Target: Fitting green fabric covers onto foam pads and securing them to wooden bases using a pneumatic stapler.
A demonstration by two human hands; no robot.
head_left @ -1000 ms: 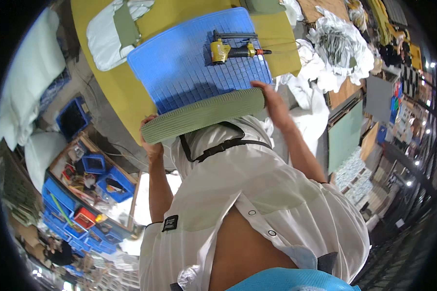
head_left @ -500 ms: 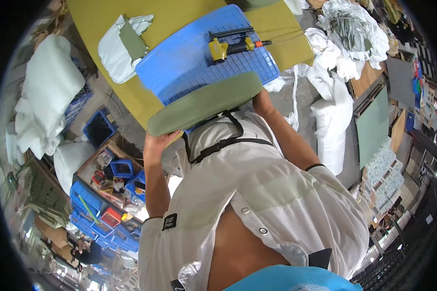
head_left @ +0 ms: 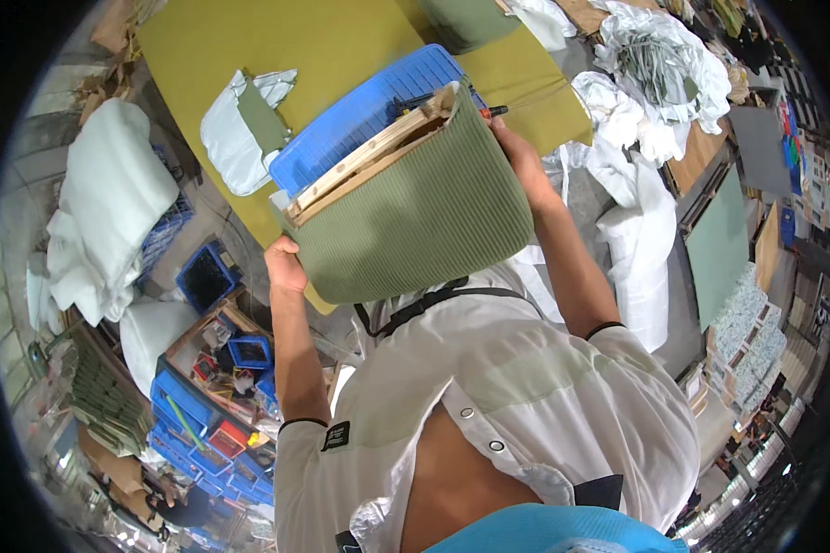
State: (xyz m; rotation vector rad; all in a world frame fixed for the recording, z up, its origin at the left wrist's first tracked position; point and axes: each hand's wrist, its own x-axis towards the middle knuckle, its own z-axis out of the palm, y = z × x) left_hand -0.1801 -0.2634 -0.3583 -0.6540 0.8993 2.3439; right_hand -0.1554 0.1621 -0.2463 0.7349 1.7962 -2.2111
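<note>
I hold up a panel covered in green ribbed fabric (head_left: 415, 212), tilted in front of my waist. Along its far edge a bare wooden frame (head_left: 369, 157) shows, with a dark gap between the strips. My left hand (head_left: 287, 265) grips its left end, thumb on the near side. At the right end my right hand (head_left: 518, 157) is closed on the edge, some fingers hidden behind the panel. Beyond it lies a blue plastic crate (head_left: 341, 129), bottom up. A nail or staple gun (head_left: 408, 106) rests on the crate, mostly covered by the panel.
The crate stands on a mustard-yellow table top (head_left: 277, 37). A white bag with green fabric (head_left: 240, 138) lies to its left. White wrapping rolls (head_left: 641, 249) stand at right. Blue bins (head_left: 189, 415) fill the lower left, below white foam sheets (head_left: 115, 194). An air hose (head_left: 535, 101) runs right.
The green panel has turned from edge-on to broad side toward me, baring its wooden frame. It now covers much of the crate and the gun. My right hand has shifted with it.
</note>
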